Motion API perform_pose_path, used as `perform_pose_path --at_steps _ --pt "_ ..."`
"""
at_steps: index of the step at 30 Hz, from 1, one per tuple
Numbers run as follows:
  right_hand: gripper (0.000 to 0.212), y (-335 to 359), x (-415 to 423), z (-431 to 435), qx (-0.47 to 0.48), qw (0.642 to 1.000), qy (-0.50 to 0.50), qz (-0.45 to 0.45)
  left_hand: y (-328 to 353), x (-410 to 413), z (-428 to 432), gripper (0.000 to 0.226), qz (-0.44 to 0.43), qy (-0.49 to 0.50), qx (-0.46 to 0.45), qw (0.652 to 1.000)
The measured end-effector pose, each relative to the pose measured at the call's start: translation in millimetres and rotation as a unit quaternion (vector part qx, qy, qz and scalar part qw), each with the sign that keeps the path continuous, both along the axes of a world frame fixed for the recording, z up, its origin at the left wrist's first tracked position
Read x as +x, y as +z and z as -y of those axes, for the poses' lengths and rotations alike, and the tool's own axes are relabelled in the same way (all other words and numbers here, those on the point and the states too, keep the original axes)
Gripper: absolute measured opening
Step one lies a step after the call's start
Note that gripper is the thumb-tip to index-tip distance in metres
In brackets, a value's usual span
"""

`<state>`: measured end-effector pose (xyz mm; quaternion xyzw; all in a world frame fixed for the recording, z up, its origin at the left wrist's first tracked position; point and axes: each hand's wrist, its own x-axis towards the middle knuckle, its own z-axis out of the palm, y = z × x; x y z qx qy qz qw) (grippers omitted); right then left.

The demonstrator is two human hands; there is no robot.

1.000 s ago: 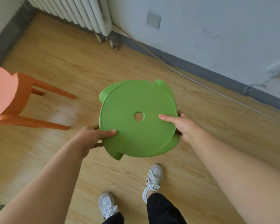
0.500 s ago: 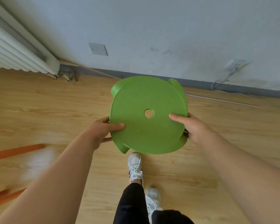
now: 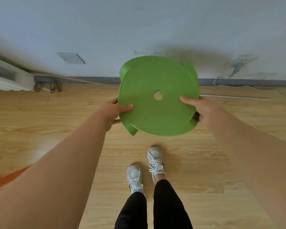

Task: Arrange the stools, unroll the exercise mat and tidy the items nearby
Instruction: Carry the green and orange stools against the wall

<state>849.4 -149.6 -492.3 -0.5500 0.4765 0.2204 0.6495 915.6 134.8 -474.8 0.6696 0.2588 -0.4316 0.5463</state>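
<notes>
A green plastic stool [image 3: 155, 76] with a round seat and a small centre hole hangs in the air in front of me, seat facing up, close to the wall. My left hand [image 3: 113, 111] grips the seat's left rim, thumb on top and fingers underneath. On the right rim, my right hand [image 3: 200, 109] holds on the same way. The stool's legs are mostly hidden under the seat. A strip of an orange stool's leg [image 3: 5, 179] shows at the lower left edge.
A grey-white wall [image 3: 139, 30] with a dark skirting board stands just ahead. A white radiator [image 3: 8, 78] sits at the left, a blank wall plate [image 3: 71, 58] beside it, a socket with a plugged cable [image 3: 238, 65] at the right. My feet stand on the wooden floor [image 3: 48, 121].
I have turned right and stepped closer to the wall, carrying the green stool in both hands. The orange stool has slid out of view to the lower left.
</notes>
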Motion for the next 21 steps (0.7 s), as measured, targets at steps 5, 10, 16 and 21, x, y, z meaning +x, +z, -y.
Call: perform_pose_path --at_steps 5,10,16,21 --pt "0.055 -16 33 28 -0.009 1.000 0.018 0.000 -23 24 28 0.055 -0.014 0.016 0.002 1.000" --pt "0.038 -32 45 42 0.005 1.000 -0.005 -0.002 -41 31 46 0.060 -0.023 0.041 0.000 0.999" --pt "0.056 -36 40 43 0.007 0.998 0.047 -0.040 -45 18 48 0.059 -0.032 0.053 0.002 0.998" --pt "0.055 -29 48 31 -0.050 0.995 0.055 -0.064 -41 8 58 0.054 0.017 0.049 0.059 0.997"
